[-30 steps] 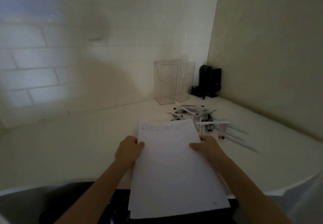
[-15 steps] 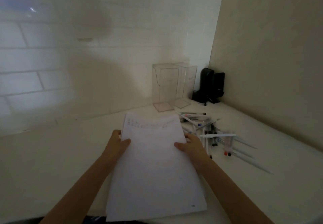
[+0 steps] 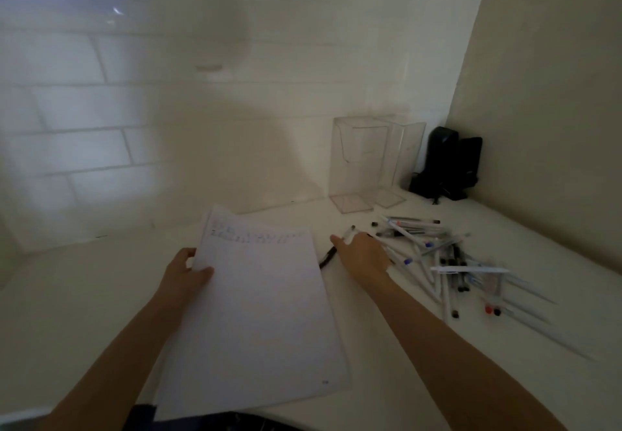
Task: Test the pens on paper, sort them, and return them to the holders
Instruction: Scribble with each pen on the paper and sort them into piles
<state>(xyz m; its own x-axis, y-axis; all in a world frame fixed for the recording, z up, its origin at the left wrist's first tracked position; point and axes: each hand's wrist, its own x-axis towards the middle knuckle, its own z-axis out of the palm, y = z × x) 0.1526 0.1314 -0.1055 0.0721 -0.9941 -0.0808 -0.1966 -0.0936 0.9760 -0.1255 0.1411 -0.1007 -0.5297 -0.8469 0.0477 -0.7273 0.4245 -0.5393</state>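
Two holders [image 3: 358, 164]: clear and seemingly empty, upright against the wall, upper right of centre, beside a black device [image 3: 449, 164].
Left hand [image 3: 186, 274]: pinches the left edge of the paper [image 3: 262, 302], thumb on top, fingers hidden beneath.
Right hand [image 3: 365, 257]: palm down, fingers stretched almost straight over the near end of the pen pile [image 3: 434, 252]; no pen visibly gripped.
Paper: lies mid-frame on the white counter [image 3: 84, 296], with scribble rows along its top edge; its bottom edge seems to overhang the counter's near rim.
Pens: a loose, crossed heap right of centre; one dark pen [image 3: 327, 257] lies apart, between the paper and the right hand.
Risk, pile: the pens cross one another, so dragging one out could set others rolling toward the right of the frame.
Risk, paper: it is held at one edge only and overhangs, so a tug or a hard test stroke could skew it or slide it off.
Risk, sorting: dim light and blur make cap colours hard to read, and nothing separates tested pens from untested, so they could mix.
Risk, holders: they look tall and light, so pens dropped in at a slant might tip one over.
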